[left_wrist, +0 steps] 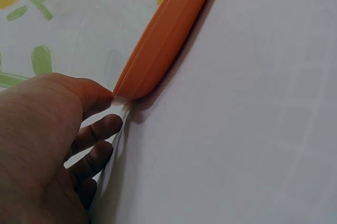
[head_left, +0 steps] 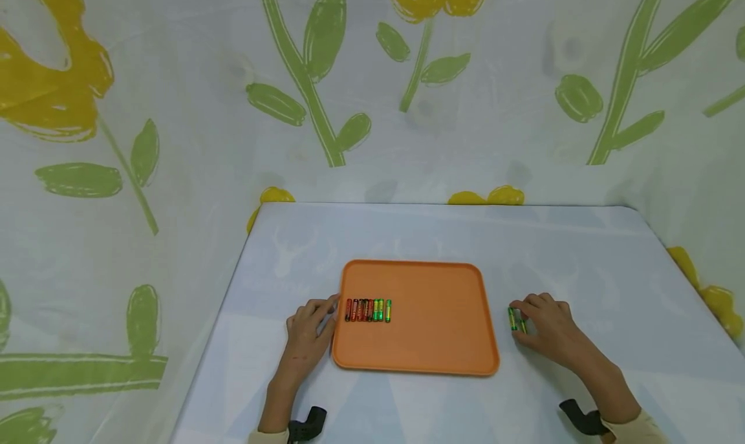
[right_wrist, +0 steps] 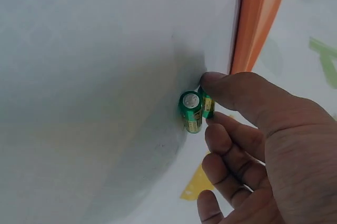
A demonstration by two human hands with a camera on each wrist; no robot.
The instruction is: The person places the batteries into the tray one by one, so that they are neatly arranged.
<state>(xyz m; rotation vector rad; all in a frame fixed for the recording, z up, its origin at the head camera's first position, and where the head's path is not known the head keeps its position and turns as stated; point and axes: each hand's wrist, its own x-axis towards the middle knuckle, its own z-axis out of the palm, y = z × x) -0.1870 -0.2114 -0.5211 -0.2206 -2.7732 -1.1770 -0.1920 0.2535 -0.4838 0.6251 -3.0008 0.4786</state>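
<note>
Right wrist, green batteries touching fingers

Two green batteries, on table beside tray.
Lying flat, side by side, touching; just right of orange tray, against right hand fingertips.

Left hand lies at the lower left, thumb tip touching the near corner of the orange tray. Fingers curl loosely below that corner. Pale tablecloth extends right of the tray.
</note>
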